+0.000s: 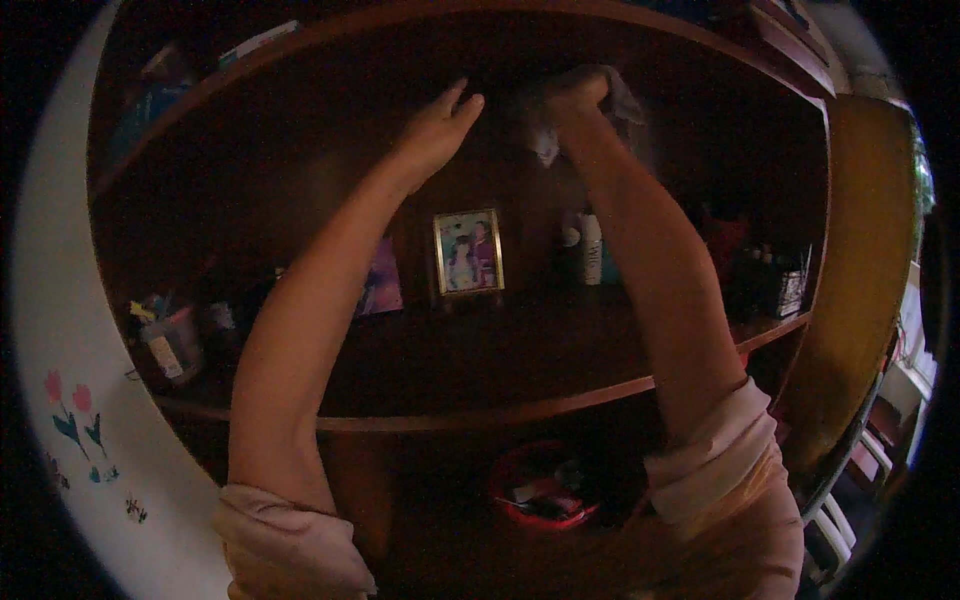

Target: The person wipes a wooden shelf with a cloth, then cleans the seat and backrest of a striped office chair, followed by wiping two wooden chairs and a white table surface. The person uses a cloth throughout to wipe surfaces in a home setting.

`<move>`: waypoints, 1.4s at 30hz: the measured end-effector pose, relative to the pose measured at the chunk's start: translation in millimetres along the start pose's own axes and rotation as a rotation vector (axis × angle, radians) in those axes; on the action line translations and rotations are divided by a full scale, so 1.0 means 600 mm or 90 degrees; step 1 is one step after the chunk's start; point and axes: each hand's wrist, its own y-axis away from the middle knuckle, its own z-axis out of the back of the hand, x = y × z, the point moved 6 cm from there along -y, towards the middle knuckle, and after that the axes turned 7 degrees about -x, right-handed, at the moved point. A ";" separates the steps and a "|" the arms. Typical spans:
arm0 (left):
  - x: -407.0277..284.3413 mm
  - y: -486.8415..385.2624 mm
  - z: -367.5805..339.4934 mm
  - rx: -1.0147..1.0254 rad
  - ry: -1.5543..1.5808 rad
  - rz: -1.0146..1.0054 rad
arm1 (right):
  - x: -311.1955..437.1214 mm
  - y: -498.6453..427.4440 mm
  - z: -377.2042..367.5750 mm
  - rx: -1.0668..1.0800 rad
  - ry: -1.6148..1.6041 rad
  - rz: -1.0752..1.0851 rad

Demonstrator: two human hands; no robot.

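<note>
Both my arms reach up and forward into a dark wooden shelf unit (pixel 487 360). My left hand (pixel 439 135) is raised with thumb and fingers apart, holding nothing; whether its fingertips touch the dark back panel I cannot tell. To its right, my right hand (pixel 581 91) grips a pale cloth (pixel 628 97), part of which hangs below the hand. Dim light and blur hide the fingers of this hand. Beneath and between the hands, a gold-framed photo (pixel 469 253) stands upright on the shelf. A white bottle bearing writing (pixel 591 251) stands near my right forearm.
A clear container of pens (pixel 172 345) stands at the shelf's left end, and a purple picture (pixel 381 277) is beside my left forearm. A wire holder (pixel 791 292) stands at the right end. Lower down sits a red basket (pixel 551 517) with small items. Books (pixel 259 43) lie above.
</note>
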 end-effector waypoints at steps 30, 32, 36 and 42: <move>-0.027 -0.018 0.066 -0.128 0.608 0.075 | 0.103 0.167 -0.069 0.079 0.338 -0.059; -0.027 -0.019 0.059 -0.147 0.568 0.072 | 0.110 0.146 -0.068 0.117 0.451 0.021; 0.007 -0.025 0.110 -0.232 0.503 0.062 | 0.053 0.165 -0.114 0.337 1.187 0.523; 0.110 -0.012 0.257 -0.279 0.440 0.084 | -0.136 0.217 -0.184 0.423 1.109 0.513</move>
